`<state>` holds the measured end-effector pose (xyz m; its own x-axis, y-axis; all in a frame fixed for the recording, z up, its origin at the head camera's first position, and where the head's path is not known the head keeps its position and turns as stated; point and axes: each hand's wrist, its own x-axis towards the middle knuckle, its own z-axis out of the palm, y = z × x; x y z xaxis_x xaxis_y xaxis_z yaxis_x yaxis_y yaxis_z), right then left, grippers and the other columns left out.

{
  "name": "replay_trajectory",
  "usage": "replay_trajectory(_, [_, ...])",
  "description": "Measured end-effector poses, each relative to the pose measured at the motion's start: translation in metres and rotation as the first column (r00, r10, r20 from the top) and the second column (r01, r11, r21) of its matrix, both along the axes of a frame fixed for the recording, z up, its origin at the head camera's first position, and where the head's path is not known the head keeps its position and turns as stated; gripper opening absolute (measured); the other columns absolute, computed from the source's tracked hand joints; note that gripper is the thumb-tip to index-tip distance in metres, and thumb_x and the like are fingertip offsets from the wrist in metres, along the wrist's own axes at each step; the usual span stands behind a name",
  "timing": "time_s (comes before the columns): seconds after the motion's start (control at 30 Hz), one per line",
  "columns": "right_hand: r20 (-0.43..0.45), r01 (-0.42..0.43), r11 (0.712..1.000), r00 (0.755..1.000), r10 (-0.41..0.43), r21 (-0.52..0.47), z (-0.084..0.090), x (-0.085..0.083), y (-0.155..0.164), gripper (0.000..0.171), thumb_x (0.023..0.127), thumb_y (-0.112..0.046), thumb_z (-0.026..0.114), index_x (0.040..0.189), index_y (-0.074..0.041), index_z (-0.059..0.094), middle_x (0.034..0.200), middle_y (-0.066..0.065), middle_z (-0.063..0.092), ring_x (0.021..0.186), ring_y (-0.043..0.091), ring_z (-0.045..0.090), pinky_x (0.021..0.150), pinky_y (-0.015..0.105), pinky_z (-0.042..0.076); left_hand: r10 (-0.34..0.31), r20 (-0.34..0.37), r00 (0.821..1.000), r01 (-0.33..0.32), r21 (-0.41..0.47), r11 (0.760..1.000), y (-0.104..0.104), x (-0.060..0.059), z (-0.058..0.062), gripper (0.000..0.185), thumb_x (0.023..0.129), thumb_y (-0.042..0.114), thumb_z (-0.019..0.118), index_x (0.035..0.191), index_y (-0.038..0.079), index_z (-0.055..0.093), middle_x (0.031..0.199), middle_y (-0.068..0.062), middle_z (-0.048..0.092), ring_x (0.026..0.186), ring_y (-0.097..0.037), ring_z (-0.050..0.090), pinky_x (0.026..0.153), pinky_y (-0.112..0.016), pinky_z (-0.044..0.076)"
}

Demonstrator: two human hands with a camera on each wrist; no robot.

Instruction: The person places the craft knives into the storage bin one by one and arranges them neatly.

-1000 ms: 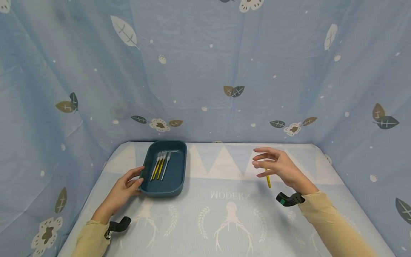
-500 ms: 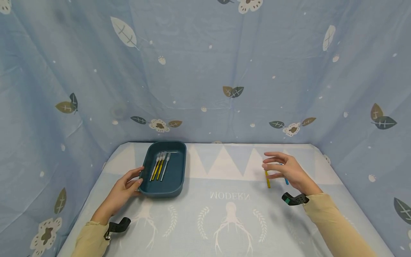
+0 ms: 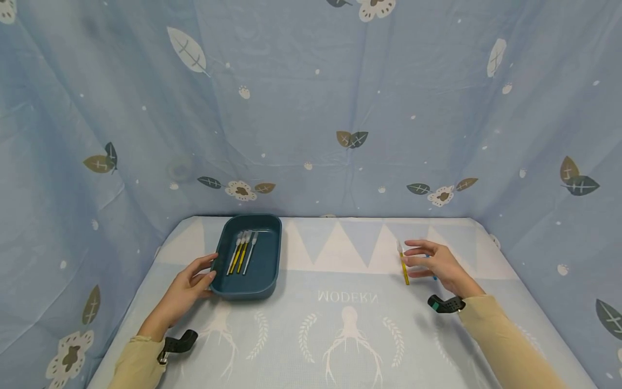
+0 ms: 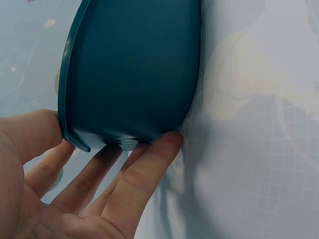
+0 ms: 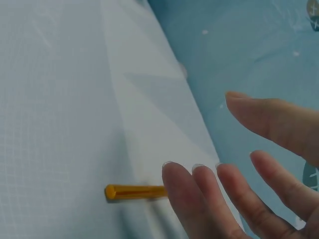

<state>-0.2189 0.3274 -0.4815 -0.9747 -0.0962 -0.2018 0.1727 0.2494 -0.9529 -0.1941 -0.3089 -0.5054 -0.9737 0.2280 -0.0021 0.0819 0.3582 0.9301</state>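
Observation:
My left hand is at the left side of a dark teal tray. In the left wrist view its fairly straight fingers touch the tray's outer wall and rim. Over the table's right side hovers my right hand, fingers spread and nothing between them. Just left of it lies a slim tool with a yellow handle and a clear, pointed cap, like a capped craft knife. The right wrist view shows the yellow handle's end behind the fingers. A blue-handled one is mostly hidden under the right hand.
Inside the tray, several similar capped tools with yellow and silver handles lie side by side. A patterned cloth covers the table. A blue curtain with leaf prints rises behind it and on both sides.
My right hand has moved right and slightly toward me, uncovering the yellow-handled tool's cap and part of the blue-handled one. The left hand and the tray have stayed put.

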Motion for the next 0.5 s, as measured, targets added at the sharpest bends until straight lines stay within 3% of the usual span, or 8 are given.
replay_trajectory(0.2, [0.008, 0.011, 1.0, 1.0, -0.012, 0.017, -0.008, 0.0, 0.002, 0.077, 0.102, -0.018, 0.083, 0.164, 0.004, 0.042, 0.151, 0.031, 0.052, 0.114, 0.036, 0.074, 0.092, 0.048, 0.064, -0.005, -0.004, 1.0, 0.005, 0.016, 1.0, -0.002, -0.001, -0.002, 0.059, 0.118, 0.02, 0.056, 0.171, 0.005, 0.033, 0.167, -0.033, 0.032, 0.145, -0.057, 0.047, 0.089, -0.039, 0.064])
replay_trajectory(0.5, [0.028, 0.037, 0.999, 0.999, -0.038, 0.028, -0.021, -0.001, 0.001, 0.08, 0.098, -0.013, 0.086, 0.163, 0.004, 0.044, 0.148, 0.033, 0.052, 0.103, 0.024, 0.076, 0.086, 0.048, 0.066, -0.015, -0.017, 1.0, 0.015, 0.022, 1.0, -0.003, -0.001, -0.003, 0.06, 0.118, 0.024, 0.057, 0.17, 0.005, 0.034, 0.167, -0.033, 0.033, 0.143, -0.058, 0.048, 0.088, -0.038, 0.064])
